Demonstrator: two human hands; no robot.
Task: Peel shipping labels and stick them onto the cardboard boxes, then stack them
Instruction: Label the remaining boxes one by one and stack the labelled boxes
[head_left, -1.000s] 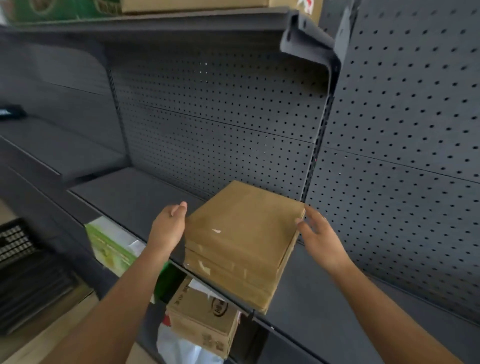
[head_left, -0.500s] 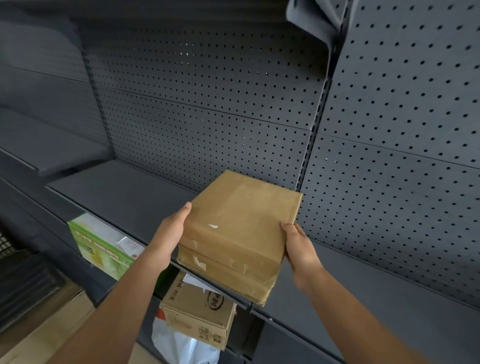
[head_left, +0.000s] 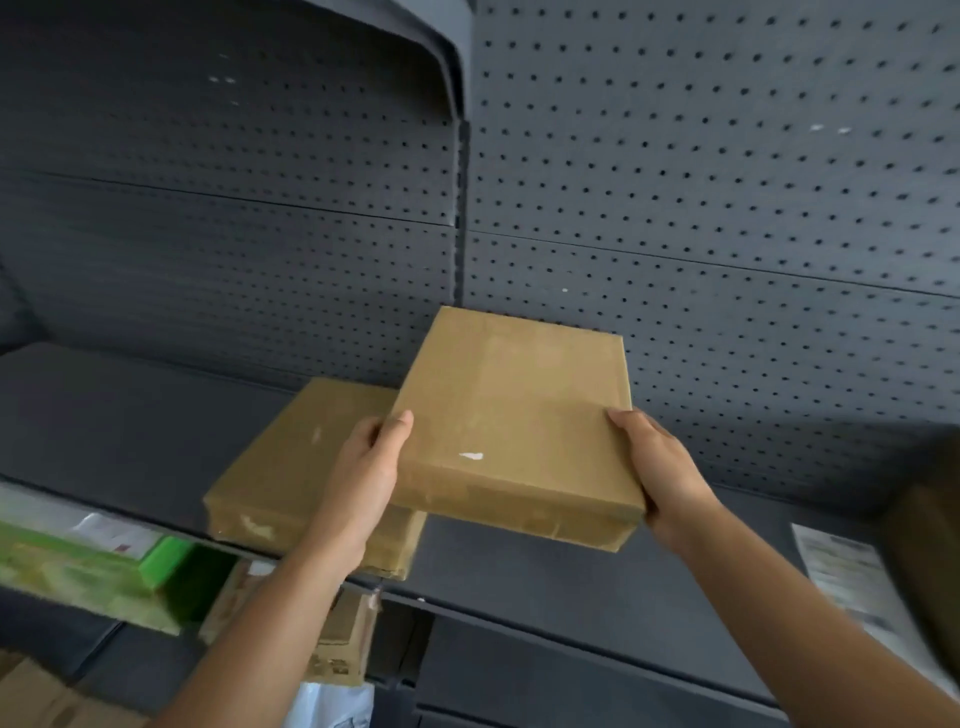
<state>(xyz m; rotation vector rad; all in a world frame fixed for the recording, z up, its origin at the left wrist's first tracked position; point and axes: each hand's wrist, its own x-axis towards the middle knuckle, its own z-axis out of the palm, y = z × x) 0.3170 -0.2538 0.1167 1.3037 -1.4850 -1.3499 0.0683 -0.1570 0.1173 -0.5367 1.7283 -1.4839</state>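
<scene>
Head view: left hand (head_left: 363, 467) and right hand (head_left: 660, 467) each grip a side of a cardboard box (head_left: 519, 415) held clear above the shelf (head_left: 130, 415), just beside a second box (head_left: 291, 467) lying there; seemingly fetching it for labelling, next it needs setting flat near the printed sheet (head_left: 841, 577).

Dark grey metal shelf (head_left: 130, 415), perforated back panel (head_left: 727, 208) behind. Left of centre on it: one flat brown cardboard box (head_left: 280, 467), lying flat, near side at the front edge. Far right: white printed sheet (head_left: 841, 577), blurred, flat on the surface.
</scene>
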